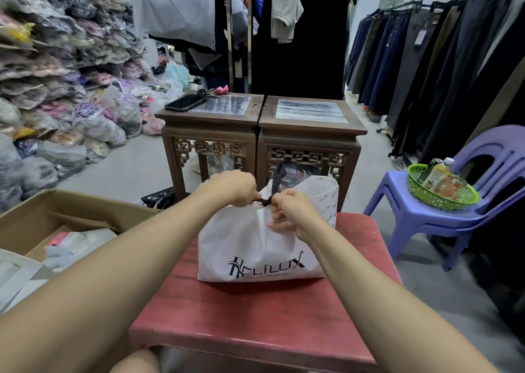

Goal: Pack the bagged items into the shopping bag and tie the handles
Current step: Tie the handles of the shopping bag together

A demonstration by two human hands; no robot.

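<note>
White paper printed with a dark "HELILUX" logo makes up the shopping bag (pixel 255 242), which stands upright on the middle of a worn red desk (pixel 255 316), its far side just in front of two carved wooden stands (pixel 309 128). Both bare forearms reach in from the bottom of the head view and meet at the bag's top edge. The left hand (pixel 235 186) is curled into a loose fist, its fingers (pixel 254 195) pinching one end of the black handles (pixel 262 201). The right hand (pixel 289 210) faces it, its upper fingers (pixel 277 202) closed on the other end and the lower ones bent against the paper. The short black stretch between the two hands is bunched; whether it is a finished knot cannot be told. Behind the hands another black handle loop (pixel 279 173) stands up, and the bag's mouth gapes on the right, where something dark in shiny plastic (pixel 295 173) shows inside. On the left stand lie a dark phone (pixel 186 102) and a bunch of keys (pixel 211 91) with a pink fob. An open cardboard box (pixel 56 210) sits on the floor to the left, holding pale wrapped packets. Heaps of bagged clothing (pixel 56 74) are piled along the left wall. To the right a purple plastic chair (pixel 426 210) carries a green basket (pixel 437 199) of bottles, and dark trousers (pixel 426 60) hang on a rail behind it.
</note>
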